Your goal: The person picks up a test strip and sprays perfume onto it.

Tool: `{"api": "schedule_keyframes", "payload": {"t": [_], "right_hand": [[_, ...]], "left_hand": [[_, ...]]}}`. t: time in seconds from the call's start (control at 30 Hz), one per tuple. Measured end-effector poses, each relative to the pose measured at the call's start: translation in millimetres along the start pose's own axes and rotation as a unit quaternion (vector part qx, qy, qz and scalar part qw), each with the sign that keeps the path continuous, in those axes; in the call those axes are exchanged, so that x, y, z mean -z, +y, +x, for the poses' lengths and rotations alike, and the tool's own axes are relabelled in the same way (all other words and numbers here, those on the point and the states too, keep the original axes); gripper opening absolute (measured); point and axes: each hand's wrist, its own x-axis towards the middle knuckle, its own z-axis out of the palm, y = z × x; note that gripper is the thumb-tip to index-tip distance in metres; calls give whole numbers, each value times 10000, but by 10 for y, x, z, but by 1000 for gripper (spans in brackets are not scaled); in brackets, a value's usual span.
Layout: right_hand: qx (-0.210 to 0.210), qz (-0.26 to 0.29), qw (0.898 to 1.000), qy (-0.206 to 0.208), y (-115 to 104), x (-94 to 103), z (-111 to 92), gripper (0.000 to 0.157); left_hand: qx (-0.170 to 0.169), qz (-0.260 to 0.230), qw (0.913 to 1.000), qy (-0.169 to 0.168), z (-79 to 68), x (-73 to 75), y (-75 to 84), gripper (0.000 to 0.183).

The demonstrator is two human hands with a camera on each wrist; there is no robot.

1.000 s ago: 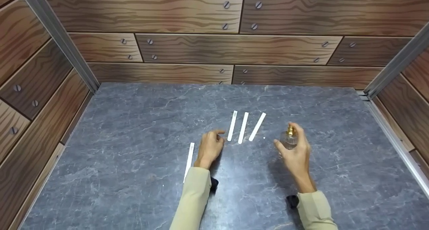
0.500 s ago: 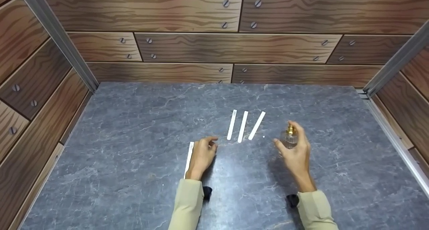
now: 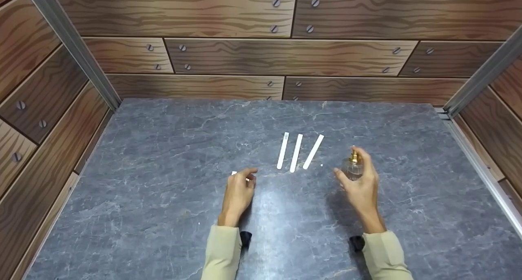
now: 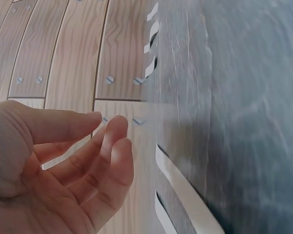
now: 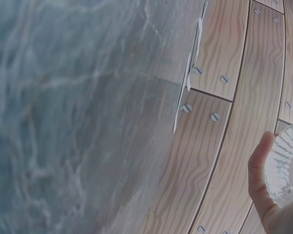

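Note:
My right hand (image 3: pixel 363 186) holds a glass perfume bottle (image 3: pixel 351 170) with a gold spray top, its index finger at the top. In the right wrist view the bottle's ribbed clear base (image 5: pixel 282 168) shows beside a finger. My left hand (image 3: pixel 237 192) is above the table with fingers loosely bent; in the left wrist view nothing is between thumb and fingers. Just under it lies a white paper strip (image 4: pixel 188 190), with another strip (image 4: pixel 164 214) beside it. In the head view the left hand covers most of these.
Three more white strips (image 3: pixel 296 153) lie side by side in the middle of the grey marbled table (image 3: pixel 171 149). Wood-patterned walls (image 3: pixel 228 58) and metal posts (image 3: pixel 77 56) enclose its back and sides.
My left hand has moved left, away from the three strips, and now covers the strip at the left. My right hand stays nearly in place with the perfume bottle.

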Motion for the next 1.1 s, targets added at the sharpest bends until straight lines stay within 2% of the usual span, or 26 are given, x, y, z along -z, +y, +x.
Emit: {"api": "schedule_keyframes", "payload": {"t": [0.2,0.5,0.7,0.97,1.1], "right_hand": [[-2,7,10000,48,12,16,-11,67],[-189,59,9998,64,20,46,16,66],[-122,-32,9998,156,24,64,29,66],[-85,-9,9999,115,40,130,-16,67],[-71,9,9999,157,51,141,-5,66]], "left_hand": [[-42,-52,9999,82,-54,42,-22,31],[-24,199,9997,126,-140,116,-37,30],[-41,211,9994,275,-142,123,-40,31],[208,280,9992,217,-167,139,-32,34],[229,328,9989,229,-184,164,-40,36]]}}
